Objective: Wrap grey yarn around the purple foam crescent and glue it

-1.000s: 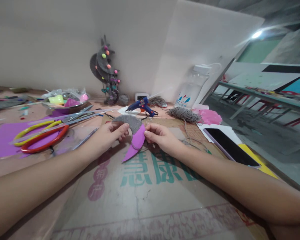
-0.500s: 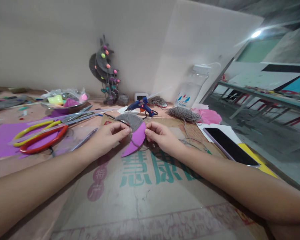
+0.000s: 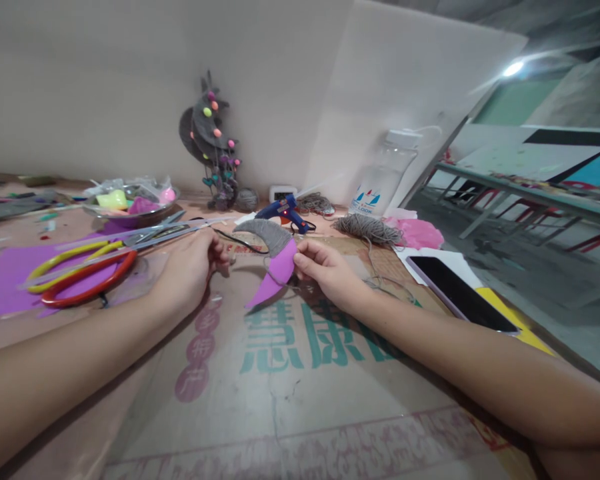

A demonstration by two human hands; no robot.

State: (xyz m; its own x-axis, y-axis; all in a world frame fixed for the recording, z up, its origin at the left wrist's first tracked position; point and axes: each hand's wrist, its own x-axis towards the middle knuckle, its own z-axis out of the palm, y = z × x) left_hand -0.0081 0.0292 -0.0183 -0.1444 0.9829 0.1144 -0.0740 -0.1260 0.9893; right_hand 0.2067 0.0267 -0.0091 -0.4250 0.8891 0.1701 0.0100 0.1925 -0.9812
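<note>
A crescent-shaped piece (image 3: 280, 265) stands above the cardboard, its upper part wrapped in grey yarn and its lower part bare purple. My right hand (image 3: 325, 270) pinches its right edge between thumb and fingers. A strand of grey yarn crosses the purple part and trails near the right hand's fingers. My left hand (image 3: 195, 263) is off to the left, apart from the crescent. Its fingers are loosely curled, and nothing shows in them. Behind the crescent lies a blue glue gun (image 3: 287, 212) with a small red light.
Scissors (image 3: 87, 277) with red and yellow handles lie at left on purple sheets, near a metal dish (image 3: 130, 210). A grey yarn bundle (image 3: 367, 230), a water bottle (image 3: 385, 173) and a phone (image 3: 460, 293) are at right. A decorated moon hanging (image 3: 213, 133) is against the wall.
My left hand has let go of the crescent and moved left. The crescent has tilted and shifted slightly right, still in my right hand.
</note>
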